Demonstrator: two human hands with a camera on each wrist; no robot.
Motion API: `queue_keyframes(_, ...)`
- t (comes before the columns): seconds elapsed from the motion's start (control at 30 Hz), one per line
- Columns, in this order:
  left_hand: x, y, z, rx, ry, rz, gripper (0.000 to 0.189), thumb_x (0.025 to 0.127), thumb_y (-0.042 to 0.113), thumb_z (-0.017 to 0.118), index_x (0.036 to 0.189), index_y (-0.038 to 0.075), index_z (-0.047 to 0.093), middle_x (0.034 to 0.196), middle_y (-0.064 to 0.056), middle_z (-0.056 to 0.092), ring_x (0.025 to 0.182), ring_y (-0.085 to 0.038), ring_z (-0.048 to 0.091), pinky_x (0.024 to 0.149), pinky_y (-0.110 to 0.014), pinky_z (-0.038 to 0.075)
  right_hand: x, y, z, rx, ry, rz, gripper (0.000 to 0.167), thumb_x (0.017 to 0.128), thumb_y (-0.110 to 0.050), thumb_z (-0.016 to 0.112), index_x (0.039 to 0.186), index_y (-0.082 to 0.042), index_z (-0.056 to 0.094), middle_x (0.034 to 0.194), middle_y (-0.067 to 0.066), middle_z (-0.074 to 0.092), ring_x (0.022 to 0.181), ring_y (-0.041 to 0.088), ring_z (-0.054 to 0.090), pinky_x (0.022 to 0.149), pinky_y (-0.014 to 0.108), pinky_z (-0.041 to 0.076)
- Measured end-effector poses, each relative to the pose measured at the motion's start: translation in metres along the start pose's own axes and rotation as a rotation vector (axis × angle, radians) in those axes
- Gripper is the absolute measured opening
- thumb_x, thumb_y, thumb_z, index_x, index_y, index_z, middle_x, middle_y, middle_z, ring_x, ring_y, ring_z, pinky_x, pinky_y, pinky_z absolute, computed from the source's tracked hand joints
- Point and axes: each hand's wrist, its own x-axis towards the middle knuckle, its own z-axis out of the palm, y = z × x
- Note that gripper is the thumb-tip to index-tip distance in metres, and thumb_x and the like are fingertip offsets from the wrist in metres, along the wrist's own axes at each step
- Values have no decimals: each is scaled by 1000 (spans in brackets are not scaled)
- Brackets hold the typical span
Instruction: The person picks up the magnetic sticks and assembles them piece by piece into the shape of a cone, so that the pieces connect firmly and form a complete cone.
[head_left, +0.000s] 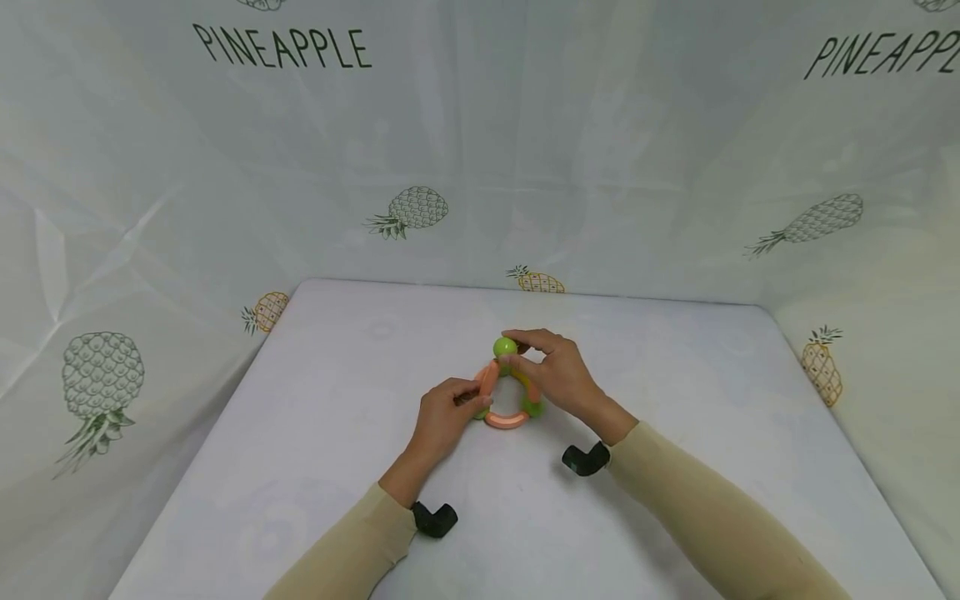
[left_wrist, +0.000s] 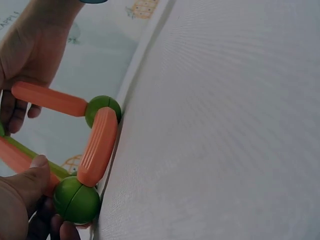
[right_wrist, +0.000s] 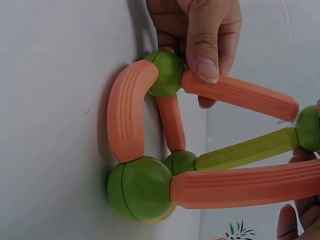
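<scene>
A frame of orange rods and green balls stands on the table between both hands. My left hand [head_left: 447, 410] pinches a straight orange rod [right_wrist: 245, 96] close to a lower green ball [right_wrist: 167, 73]. My right hand [head_left: 558, 367] holds the green ball at the top [head_left: 505, 347], thumb and fingers around it. The left-held rod's upper end is right by that ball. A lime rod [right_wrist: 245, 150] and another orange rod [right_wrist: 245, 187] slope from lower balls towards the top. Along the table, a curved orange rod [right_wrist: 125, 112] links two lower balls, one of them the nearer ball [right_wrist: 142, 189].
The white table [head_left: 360, 367] has a straight back edge, with a pineapple-print cloth [head_left: 525, 150] hanging behind and at both sides. Black wrist-camera pieces jut from the left wrist [head_left: 435, 521] and the right wrist [head_left: 585, 460], close over the table.
</scene>
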Motion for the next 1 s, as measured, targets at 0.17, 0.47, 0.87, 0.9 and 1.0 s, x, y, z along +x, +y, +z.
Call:
queue_keyframes(0.17, 1, 0, 1, -8, 2, -10, 33, 91, 24, 85, 118, 6, 79, 107, -5, 75, 94, -14, 68, 79, -22, 55, -1, 0, 2, -8, -7, -21, 43, 93, -28, 82, 134, -18, 74, 123, -1, 75, 112, 22, 65, 97, 54, 52)
queue_keyframes(0.47, 1, 0, 1, 27, 4, -9, 33, 91, 26, 85, 118, 7, 80, 108, -4, 75, 95, -13, 68, 79, -23, 55, -2, 3, 4, -46, 2, -53, 43, 94, -26, 82, 134, -15, 73, 120, 1, 74, 112, 22, 66, 91, 54, 55)
queue_keyframes(0.87, -1, 8, -2, -2, 25, -24, 39, 92, 29, 85, 126, 12, 76, 113, -2, 72, 99, -16, 65, 84, -27, 56, -17, 11, -2, 54, 105, 19, 29, 106, -34, 65, 130, -19, 70, 120, 0, 73, 110, 20, 61, 93, 48, 48)
queue_keyframes(0.9, 0, 10, -3, -9, 24, -21, 40, 93, 31, 84, 127, 14, 75, 116, -2, 72, 103, -17, 65, 87, -30, 56, -20, 13, -3, 54, 121, 16, 27, 106, -33, 64, 129, -18, 70, 120, 1, 73, 109, 20, 61, 92, 46, 47)
queue_keyframes(1.0, 4, 18, -9, -44, 17, -17, 41, 96, 34, 80, 130, 14, 71, 126, -3, 70, 115, -25, 64, 99, -40, 55, -30, 22, -6, 67, 138, 1, 24, 107, -26, 63, 128, -15, 66, 122, 4, 72, 109, 20, 60, 93, 42, 46)
